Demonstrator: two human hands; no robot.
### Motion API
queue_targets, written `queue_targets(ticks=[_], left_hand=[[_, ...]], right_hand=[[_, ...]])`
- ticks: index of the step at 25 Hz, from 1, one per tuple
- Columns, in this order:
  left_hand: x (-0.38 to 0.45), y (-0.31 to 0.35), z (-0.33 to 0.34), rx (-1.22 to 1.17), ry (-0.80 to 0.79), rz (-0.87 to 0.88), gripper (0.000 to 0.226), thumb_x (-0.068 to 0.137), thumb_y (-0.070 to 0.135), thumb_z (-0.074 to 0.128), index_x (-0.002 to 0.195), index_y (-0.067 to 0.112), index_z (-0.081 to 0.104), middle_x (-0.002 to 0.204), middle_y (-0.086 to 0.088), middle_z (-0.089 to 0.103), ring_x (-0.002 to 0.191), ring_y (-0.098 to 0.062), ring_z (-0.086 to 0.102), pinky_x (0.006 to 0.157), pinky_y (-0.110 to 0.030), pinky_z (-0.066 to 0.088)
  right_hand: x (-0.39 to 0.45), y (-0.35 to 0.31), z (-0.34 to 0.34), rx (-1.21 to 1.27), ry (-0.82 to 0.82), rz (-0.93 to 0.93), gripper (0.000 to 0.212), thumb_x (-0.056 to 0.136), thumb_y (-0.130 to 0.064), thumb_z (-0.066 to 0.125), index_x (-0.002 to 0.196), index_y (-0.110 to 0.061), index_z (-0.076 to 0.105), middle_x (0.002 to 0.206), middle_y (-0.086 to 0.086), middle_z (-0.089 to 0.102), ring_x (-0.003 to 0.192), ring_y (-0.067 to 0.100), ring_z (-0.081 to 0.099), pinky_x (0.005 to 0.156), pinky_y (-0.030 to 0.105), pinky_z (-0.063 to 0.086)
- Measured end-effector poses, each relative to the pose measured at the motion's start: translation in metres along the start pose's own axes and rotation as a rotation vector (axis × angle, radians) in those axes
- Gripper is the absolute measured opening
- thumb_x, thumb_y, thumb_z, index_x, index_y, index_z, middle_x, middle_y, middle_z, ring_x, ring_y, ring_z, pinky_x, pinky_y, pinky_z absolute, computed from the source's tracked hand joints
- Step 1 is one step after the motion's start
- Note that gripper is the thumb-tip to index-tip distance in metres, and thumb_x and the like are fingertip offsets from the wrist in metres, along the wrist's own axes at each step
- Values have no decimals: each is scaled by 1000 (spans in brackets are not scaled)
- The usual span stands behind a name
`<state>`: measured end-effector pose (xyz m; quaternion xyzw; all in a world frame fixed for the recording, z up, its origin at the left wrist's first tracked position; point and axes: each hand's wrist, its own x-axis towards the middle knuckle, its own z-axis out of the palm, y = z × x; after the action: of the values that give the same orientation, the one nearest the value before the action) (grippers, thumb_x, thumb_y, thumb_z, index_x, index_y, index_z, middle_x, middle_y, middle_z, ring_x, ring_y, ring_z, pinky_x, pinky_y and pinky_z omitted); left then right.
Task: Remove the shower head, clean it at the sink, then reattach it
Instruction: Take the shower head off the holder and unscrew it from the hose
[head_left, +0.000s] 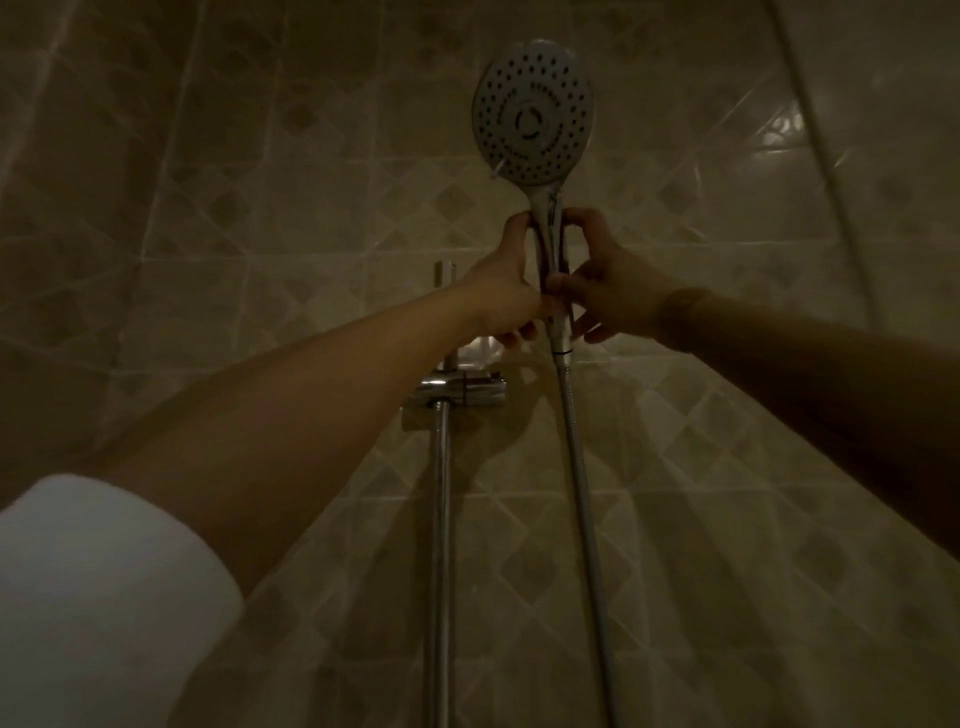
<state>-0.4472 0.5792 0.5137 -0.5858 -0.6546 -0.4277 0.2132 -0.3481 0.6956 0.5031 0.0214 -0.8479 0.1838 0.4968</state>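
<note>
A round grey shower head (532, 111) with many nozzle holes faces me, high on the tiled wall. Its handle (551, 244) runs down between my two hands. My left hand (506, 283) grips the handle from the left, thumb up beside it. From the right, my right hand (605, 280) curls round the handle, thumb near its lower end. A metal hose (582, 493) hangs from the handle's bottom down the wall.
A chrome slide rail (441, 519) stands vertical left of the hose, with a chrome bracket (460, 389) clamped on it below my hands. Beige patterned tiles (260, 208) cover the wall. The light is dim. A white sleeve (93, 597) fills the lower left.
</note>
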Motion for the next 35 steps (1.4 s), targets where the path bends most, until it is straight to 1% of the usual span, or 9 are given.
queue_targets(ticks=[7,12,17,21,24,27,30,32,35], left_hand=[[-60,-30,68,-206,-185,-139,93,87,4,63,145,47,3,97,-13,66,70,-23,68,53,-30,54],[-132,-64,133,-380,-348,-239,98,89,2,59,143,54,-4,85,-1,65,74,-23,67,66,-45,57],[-224,-83,194,-558,-570,-417,91,91,-1,57,145,50,4,102,-8,63,89,-36,63,68,-44,55],[-307,-95,241,-541,-749,-554,89,92,2,57,150,38,0,104,-12,62,90,-28,62,73,-40,55],[-365,-104,267,-534,-822,-602,88,91,14,60,150,40,0,112,-7,63,93,-23,65,81,-43,56],[-421,-111,283,-638,-749,-588,80,89,24,59,149,40,9,125,-12,58,113,-31,60,95,-53,50],[-485,-107,299,-688,-487,-704,58,95,30,53,145,44,26,127,-3,60,117,-18,58,102,-51,45],[-521,-105,307,-595,-391,-737,34,95,41,49,126,53,43,109,2,66,103,-16,64,95,-52,49],[-537,-96,304,-450,-338,-769,14,98,45,38,101,43,52,76,2,60,70,-13,60,74,-51,50]], right_hand=[[-78,42,21,20,-168,183,59,90,-33,65,135,-38,27,95,9,69,77,35,73,69,47,62],[-161,73,45,116,-336,347,50,86,-38,69,122,-44,34,92,7,68,66,25,70,66,42,62],[-260,112,80,184,-509,532,48,84,-41,72,124,-38,44,102,15,66,67,27,69,67,46,61],[-349,129,108,237,-619,666,47,81,-37,77,121,-32,52,105,9,66,69,21,70,64,34,61],[-408,131,129,236,-629,751,40,76,-38,80,110,-23,62,101,4,68,70,16,70,64,33,61],[-450,126,144,275,-610,818,39,75,-35,82,107,-21,64,100,0,68,73,17,73,59,30,60],[-475,118,156,291,-471,864,33,77,-31,81,102,-19,64,97,2,67,70,19,73,57,34,61],[-482,110,162,286,-332,930,36,72,-38,83,95,-19,64,89,0,68,65,20,73,57,37,61],[-484,95,171,275,-166,979,43,67,-47,84,88,-17,62,75,1,71,63,24,72,59,41,62]])
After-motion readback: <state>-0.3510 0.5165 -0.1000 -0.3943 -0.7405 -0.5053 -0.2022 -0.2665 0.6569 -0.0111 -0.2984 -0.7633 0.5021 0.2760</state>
